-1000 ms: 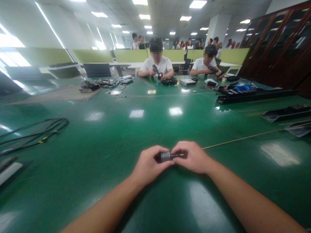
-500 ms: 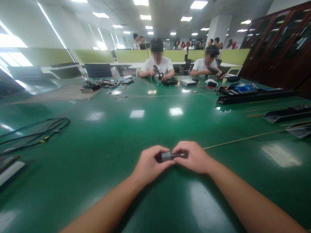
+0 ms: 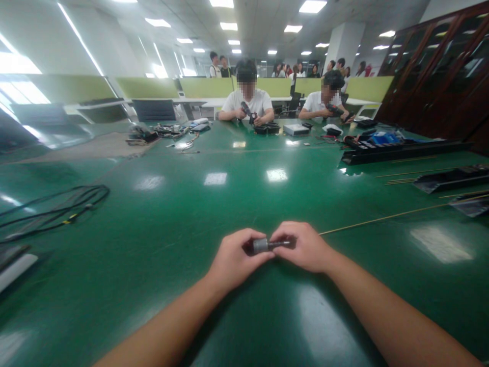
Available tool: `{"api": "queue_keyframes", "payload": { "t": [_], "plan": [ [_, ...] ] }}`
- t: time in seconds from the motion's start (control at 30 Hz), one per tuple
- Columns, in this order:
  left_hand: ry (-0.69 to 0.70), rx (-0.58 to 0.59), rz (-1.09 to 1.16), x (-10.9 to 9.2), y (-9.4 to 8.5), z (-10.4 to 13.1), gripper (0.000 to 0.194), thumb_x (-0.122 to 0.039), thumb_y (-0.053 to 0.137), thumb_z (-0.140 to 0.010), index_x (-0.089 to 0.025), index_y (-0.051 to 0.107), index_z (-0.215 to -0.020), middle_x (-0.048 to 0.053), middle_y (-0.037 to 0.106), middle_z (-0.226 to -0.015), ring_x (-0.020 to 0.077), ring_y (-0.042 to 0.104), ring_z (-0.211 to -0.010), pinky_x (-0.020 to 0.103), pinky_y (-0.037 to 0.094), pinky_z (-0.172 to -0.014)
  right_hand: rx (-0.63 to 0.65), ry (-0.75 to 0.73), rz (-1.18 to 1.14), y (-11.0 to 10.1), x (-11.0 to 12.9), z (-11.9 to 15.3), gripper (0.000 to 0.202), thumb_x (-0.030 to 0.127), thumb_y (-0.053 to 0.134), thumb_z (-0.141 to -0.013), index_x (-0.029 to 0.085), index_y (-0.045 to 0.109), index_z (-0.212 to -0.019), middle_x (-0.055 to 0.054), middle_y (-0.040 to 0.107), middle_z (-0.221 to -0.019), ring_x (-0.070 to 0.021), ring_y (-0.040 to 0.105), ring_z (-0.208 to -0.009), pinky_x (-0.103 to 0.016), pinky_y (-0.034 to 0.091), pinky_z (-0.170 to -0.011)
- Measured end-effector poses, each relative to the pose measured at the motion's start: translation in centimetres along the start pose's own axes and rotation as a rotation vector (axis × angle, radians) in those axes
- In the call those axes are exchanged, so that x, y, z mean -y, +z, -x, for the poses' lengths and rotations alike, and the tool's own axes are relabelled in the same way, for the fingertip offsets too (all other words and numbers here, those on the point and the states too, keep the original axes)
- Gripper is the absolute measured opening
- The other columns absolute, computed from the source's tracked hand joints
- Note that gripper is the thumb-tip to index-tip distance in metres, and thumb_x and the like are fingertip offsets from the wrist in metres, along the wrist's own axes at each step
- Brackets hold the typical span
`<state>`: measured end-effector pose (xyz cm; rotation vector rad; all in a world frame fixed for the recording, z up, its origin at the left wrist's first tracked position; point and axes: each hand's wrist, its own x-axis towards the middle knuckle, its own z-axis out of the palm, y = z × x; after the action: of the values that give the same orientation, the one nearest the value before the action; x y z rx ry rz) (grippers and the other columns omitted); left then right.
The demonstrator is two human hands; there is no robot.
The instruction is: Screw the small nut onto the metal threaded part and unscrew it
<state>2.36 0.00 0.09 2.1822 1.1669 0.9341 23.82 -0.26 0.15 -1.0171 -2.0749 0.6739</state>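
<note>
My left hand [image 3: 236, 259] grips the grey cylinder [image 3: 261, 246]; my right hand [image 3: 301, 246] pinches its shaft [image 3: 278, 245], whose end is hard to make out.

The table [image 3: 183, 214] looks smooth and glossy. At six o'clock, the tool [image 3: 261, 246] looks like dull metal; at two o'clock, the cabinet [image 3: 428, 102] resembles polished wood.

no readable text, no legible labels, brands, numbers or signs
</note>
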Motion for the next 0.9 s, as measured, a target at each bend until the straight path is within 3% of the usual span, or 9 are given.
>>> {"api": "queue_keyframes", "payload": {
  "t": [0.67, 0.9],
  "plan": [
    [-0.017, -0.021, 0.044, 0.00, 0.05, -0.12, 0.027, -0.035, 0.082, -0.072, -0.021, 0.071, -0.093, 0.001, 0.072, -0.085, 0.0163, 0.065, -0.075, 0.025, 0.048, -0.067, 0.006, 0.141, -0.169, -0.12, 0.16, 0.19, 0.016, 0.017, 0.069, -0.080, 0.019, 0.074, -0.094, -0.003, 0.077, -0.091, -0.0190, 0.071, -0.084, -0.029, 0.053, -0.077],
    [-0.019, -0.039, 0.032, -0.05, -0.07, -0.13, 0.027, -0.036, 0.082, -0.072, -0.021, 0.071, -0.092, 0.001, 0.072, -0.085, 0.0162, 0.064, -0.074, 0.025, 0.048, -0.066, 0.014, 0.157, -0.094, -0.24, 0.14, 0.04, 0.020, 0.016, 0.069, -0.078, 0.020, 0.077, -0.096, -0.003, 0.077, -0.092, -0.0190, 0.070, -0.084, -0.029, 0.052, -0.076]
  ]
}}
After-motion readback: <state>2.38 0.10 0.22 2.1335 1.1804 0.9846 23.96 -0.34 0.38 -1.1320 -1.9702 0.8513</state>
